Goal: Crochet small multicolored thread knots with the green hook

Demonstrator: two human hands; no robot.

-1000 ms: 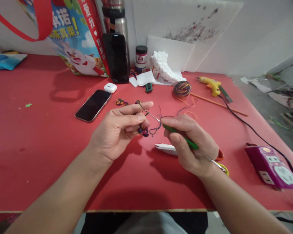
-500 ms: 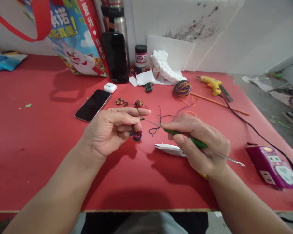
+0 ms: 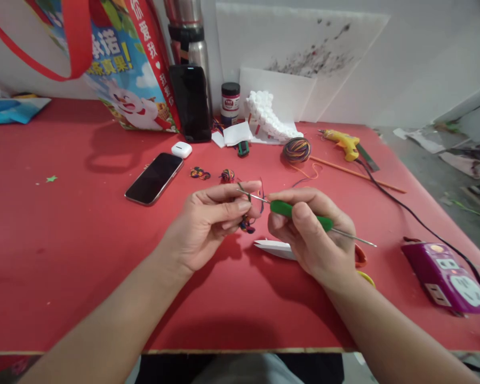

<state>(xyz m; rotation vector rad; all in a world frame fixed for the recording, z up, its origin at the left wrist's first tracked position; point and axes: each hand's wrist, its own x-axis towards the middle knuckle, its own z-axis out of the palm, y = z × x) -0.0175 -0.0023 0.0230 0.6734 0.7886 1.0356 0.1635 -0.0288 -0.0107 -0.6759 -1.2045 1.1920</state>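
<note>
Between the thumb and fingers of my left hand (image 3: 220, 218) is a small multicoloured crochet piece (image 3: 247, 225), dark blue, orange and purple, partly hidden by the fingers. A strand of dark yarn runs over the index finger. My right hand (image 3: 316, 229) is closed around the green handle of a crochet hook (image 3: 282, 208). The hook's thin metal shaft reaches left to the yarn at my left fingertips, and its other metal end sticks out behind the hand. Scissors (image 3: 275, 248) lie under my right hand, blades to the left, with red and yellow handles partly covered.
A variegated yarn ball (image 3: 296, 150) sits beyond my hands, near an orange stick (image 3: 358, 174) and a yellow glue gun (image 3: 341, 143). A phone (image 3: 154, 178) and white earbud case (image 3: 181, 150) lie left. A purple power socket (image 3: 448, 274) is at right; a gift bag (image 3: 132, 101) stands behind.
My left hand has moved right with the crochet piece, closer to my right hand. The hook has shifted and turned, its tip now at the yarn over the left index finger. More of the scissors' handles shows.
</note>
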